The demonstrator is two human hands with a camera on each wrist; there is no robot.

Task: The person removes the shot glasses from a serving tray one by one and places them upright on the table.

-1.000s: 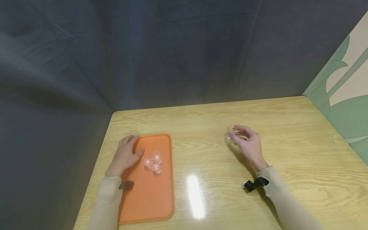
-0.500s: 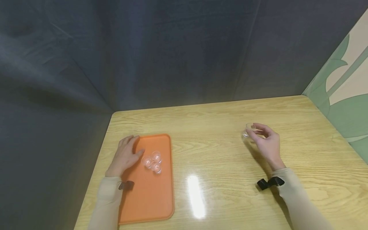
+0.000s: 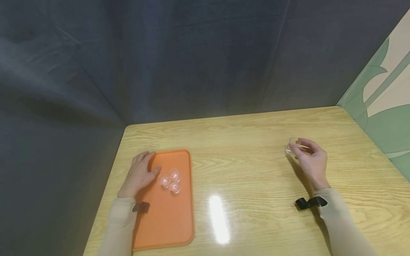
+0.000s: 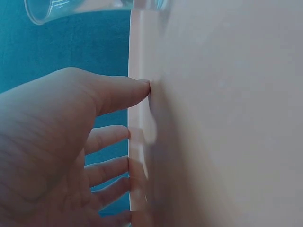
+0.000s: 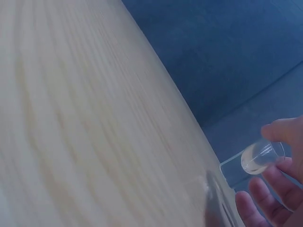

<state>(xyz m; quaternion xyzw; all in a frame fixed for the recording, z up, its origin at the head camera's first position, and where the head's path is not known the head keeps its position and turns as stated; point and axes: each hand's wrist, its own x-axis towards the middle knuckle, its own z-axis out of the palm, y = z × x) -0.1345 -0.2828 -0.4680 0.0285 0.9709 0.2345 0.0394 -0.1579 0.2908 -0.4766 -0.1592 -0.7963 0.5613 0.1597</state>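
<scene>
My right hand (image 3: 310, 158) pinches a small clear glass (image 3: 294, 142) between thumb and fingers, over the right part of the table. In the right wrist view the glass (image 5: 262, 156) is tilted, its rounded bottom toward the table. Three similar clear glasses (image 3: 174, 186) stand close together on an orange tray (image 3: 166, 224) at the left. My left hand (image 3: 139, 176) lies at the tray's left edge with fingers relaxed. In the left wrist view its thumb (image 4: 123, 92) reaches the rim, the other fingertips lie along it, and part of a glass (image 4: 80, 7) shows above.
The wooden table (image 3: 243, 220) carries a bright light reflection in front. Dark cloth (image 3: 205, 64) hangs behind it and along the left side. At the right is a green-and-beige patterned surface (image 3: 384, 99). In the right wrist view a blurred shiny shape (image 5: 218, 201) lies below the fingers.
My right hand has moved to the right across the table with the glass in its grip. The left hand, the tray and its three glasses have stayed put.
</scene>
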